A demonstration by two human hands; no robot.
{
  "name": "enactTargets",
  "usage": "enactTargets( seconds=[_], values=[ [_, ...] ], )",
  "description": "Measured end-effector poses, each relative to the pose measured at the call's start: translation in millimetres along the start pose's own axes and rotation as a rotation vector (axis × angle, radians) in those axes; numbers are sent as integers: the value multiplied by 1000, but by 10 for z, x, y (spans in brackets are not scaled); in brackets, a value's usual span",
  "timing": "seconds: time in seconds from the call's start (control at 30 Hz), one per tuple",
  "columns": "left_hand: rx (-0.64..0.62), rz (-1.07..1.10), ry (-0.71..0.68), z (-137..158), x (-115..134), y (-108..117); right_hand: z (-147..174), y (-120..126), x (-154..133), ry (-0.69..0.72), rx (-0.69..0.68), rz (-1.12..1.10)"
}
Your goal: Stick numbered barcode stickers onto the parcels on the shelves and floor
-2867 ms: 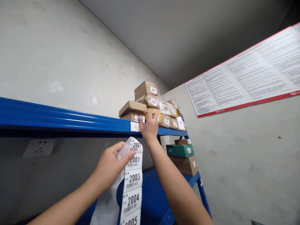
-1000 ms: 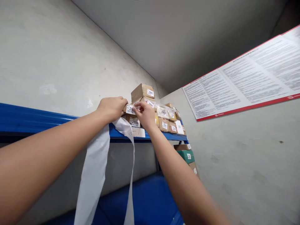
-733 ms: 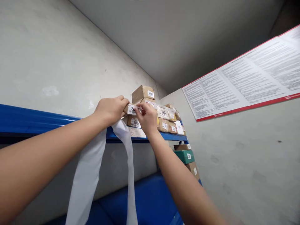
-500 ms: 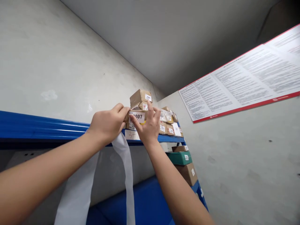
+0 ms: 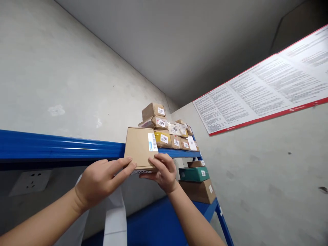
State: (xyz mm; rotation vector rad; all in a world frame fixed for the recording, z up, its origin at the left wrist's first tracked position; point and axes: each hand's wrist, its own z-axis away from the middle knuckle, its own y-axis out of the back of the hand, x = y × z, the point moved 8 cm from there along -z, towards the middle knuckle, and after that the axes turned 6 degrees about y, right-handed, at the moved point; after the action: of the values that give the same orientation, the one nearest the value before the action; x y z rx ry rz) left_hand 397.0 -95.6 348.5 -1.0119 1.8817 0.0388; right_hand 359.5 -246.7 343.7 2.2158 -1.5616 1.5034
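Head view
Left hand (image 5: 101,179): raised, fingers closed on the box's lower left edge; white paper strip (image 5: 115,218) hangs below it.
Right hand (image 5: 162,171): fingers curled under the lower right edge, gripping.
Box (image 5: 140,147): one, held before the blue shelf (image 5: 58,147); barcode sticker, "2007" on its underside.
Parcels (image 5: 164,128) on shelf: about ten; 2005, 2004, 2003, 2002 readable.
Poster (image 5: 261,92): print too small to read.

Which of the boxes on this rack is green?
The green box on the lower shelf, sitting between two brown boxes in that stack. All the others visible are brown cardboard.
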Motion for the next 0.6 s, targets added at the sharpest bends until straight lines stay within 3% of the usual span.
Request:
enactTargets(
  seconds=[0.17,0.37,0.6],
  values=[
    [-48,2,49,130,-64,48,3,57,-316,60,-18,8],
    [-54,73,271,229,-286,-27,-67,-59,-751,87,-2,155],
    [-151,151,393,300,-454,-192,-206,-145,-793,54,36,142]
  ],
)
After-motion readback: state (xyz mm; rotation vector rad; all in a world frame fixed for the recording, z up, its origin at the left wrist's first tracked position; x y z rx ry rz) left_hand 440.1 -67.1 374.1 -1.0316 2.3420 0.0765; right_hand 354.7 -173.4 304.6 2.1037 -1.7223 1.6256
